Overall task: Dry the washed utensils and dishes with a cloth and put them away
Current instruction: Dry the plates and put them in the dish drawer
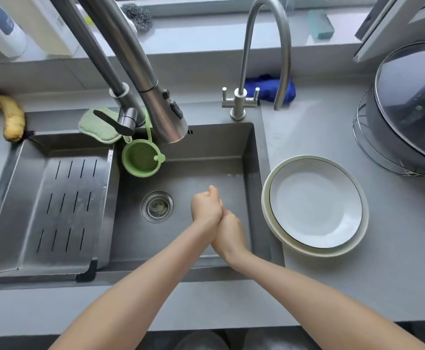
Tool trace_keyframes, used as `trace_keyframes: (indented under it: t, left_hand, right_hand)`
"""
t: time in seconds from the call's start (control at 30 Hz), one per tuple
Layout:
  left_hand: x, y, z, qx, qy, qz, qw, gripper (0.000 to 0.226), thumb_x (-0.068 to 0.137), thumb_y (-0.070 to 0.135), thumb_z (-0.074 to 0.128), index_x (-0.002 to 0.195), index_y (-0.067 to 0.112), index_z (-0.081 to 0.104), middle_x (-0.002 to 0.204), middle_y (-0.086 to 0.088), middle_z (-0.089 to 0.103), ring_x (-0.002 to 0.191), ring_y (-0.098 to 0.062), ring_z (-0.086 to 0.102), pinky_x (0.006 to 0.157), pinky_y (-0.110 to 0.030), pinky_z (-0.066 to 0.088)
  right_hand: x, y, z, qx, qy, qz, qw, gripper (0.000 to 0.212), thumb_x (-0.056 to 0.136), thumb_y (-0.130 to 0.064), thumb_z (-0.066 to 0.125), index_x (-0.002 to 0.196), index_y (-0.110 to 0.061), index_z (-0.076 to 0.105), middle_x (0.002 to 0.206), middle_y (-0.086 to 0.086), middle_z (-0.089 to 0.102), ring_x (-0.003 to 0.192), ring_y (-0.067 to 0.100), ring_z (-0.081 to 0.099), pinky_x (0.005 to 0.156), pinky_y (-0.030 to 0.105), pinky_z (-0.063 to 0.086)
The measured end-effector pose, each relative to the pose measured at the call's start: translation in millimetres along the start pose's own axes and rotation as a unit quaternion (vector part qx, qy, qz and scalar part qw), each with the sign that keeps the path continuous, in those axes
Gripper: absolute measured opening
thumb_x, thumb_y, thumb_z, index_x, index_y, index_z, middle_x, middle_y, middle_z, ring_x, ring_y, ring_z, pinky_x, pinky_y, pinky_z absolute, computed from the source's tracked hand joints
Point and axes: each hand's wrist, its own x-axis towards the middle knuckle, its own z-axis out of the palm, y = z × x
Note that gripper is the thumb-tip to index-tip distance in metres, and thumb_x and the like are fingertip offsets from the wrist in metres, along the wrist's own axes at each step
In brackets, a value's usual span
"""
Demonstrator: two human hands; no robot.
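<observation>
My left hand [205, 207] and my right hand [230, 233] are pressed together over the steel sink basin [135, 238], both curled into loose fists, and no object shows in either. To their right, on the grey counter, a white plate [315, 203] lies stacked on a cream plate [358, 242]. A blue cloth [267, 88] lies bunched behind the small tap [239, 102] at the back of the counter.
A big pull-out faucet [161, 107] hangs over the sink. A steel drain tray [52, 205] fills the sink's left side. A green cup [140, 161] and green pad [97, 126] sit behind it. A lidded pot [413, 114] stands at right, a banana [13, 117] at left.
</observation>
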Motion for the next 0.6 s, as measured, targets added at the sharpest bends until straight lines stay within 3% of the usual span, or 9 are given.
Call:
trace_keyframes:
  t: [0.13, 0.23, 0.37, 0.43, 0.5, 0.6]
  left_hand:
    - [-2.0, -1.0, 0.0, -0.042, 0.017, -0.051, 0.998, 0.049, 0.096, 0.021, 0.038, 0.048, 0.008, 0.043, 0.039, -0.003, 0.047, 0.045, -0.023, 0.042, 0.052, -0.026, 0.035]
    - [-3.4, 12.5, -10.7, -0.046, -0.071, -0.081, 0.993, 0.044, 0.098, 0.03, 0.042, 0.059, 0.01, 0.05, 0.061, -0.007, 0.057, 0.056, -0.021, 0.051, 0.058, -0.026, 0.041]
    - [-6.7, 42.3, -24.6, -0.004, -0.185, -0.091, 0.979, 0.049, 0.094, 0.052, 0.041, 0.084, 0.01, 0.065, 0.081, -0.009, 0.063, 0.067, -0.021, 0.059, 0.062, -0.028, 0.045]
    - [-9.9, 51.1, -13.1, 0.031, -0.198, -0.052, 0.978, 0.044, 0.094, 0.049, 0.041, 0.091, 0.012, 0.066, 0.088, -0.009, 0.066, 0.076, -0.021, 0.061, 0.07, -0.03, 0.048]
    - [-16.2, 51.5, 7.0, 0.096, -0.193, 0.02, 0.976, 0.035, 0.094, 0.04, 0.044, 0.081, 0.014, 0.064, 0.083, -0.005, 0.064, 0.078, -0.02, 0.059, 0.074, -0.032, 0.05]
    - [-22.2, 43.6, 39.8, 0.251, -0.152, 0.161, 0.942, 0.032, 0.091, 0.036, 0.046, 0.072, 0.011, 0.055, 0.072, -0.007, 0.059, 0.072, -0.025, 0.057, 0.072, -0.038, 0.05]
  right_hand:
    - [-3.8, -3.0, 0.6, -0.089, 0.049, -0.036, 0.994, 0.022, 0.091, -0.029, 0.047, 0.1, -0.01, 0.041, 0.089, 0.011, 0.068, 0.084, 0.036, 0.061, 0.065, 0.04, 0.048]
    - [-14.6, -8.5, -7.9, -0.084, 0.05, -0.021, 0.995, 0.042, 0.08, -0.031, 0.06, 0.113, -0.019, 0.037, 0.093, 0.005, 0.069, 0.09, 0.032, 0.063, 0.071, 0.037, 0.047]
    - [-33.4, -12.7, -44.1, 0.052, 0.002, -0.01, 0.999, 0.053, 0.069, -0.042, 0.071, 0.116, -0.031, 0.048, 0.103, -0.009, 0.067, 0.099, 0.016, 0.062, 0.087, 0.037, 0.049]
    - [-43.4, -11.4, -69.8, 0.09, 0.008, -0.035, 0.995, 0.048, 0.061, -0.052, 0.071, 0.104, -0.037, 0.055, 0.102, -0.012, 0.068, 0.098, 0.01, 0.064, 0.089, 0.037, 0.051]
    - [-53.9, -8.3, -97.7, 0.128, 0.037, -0.045, 0.99, 0.039, 0.059, -0.049, 0.072, 0.094, -0.037, 0.059, 0.1, -0.008, 0.07, 0.094, 0.011, 0.067, 0.087, 0.038, 0.053]
    - [-68.6, 0.0, -145.2, 0.21, 0.078, -0.042, 0.974, 0.027, 0.077, -0.012, 0.074, 0.098, -0.023, 0.062, 0.095, -0.001, 0.072, 0.085, 0.008, 0.069, 0.077, 0.023, 0.054]
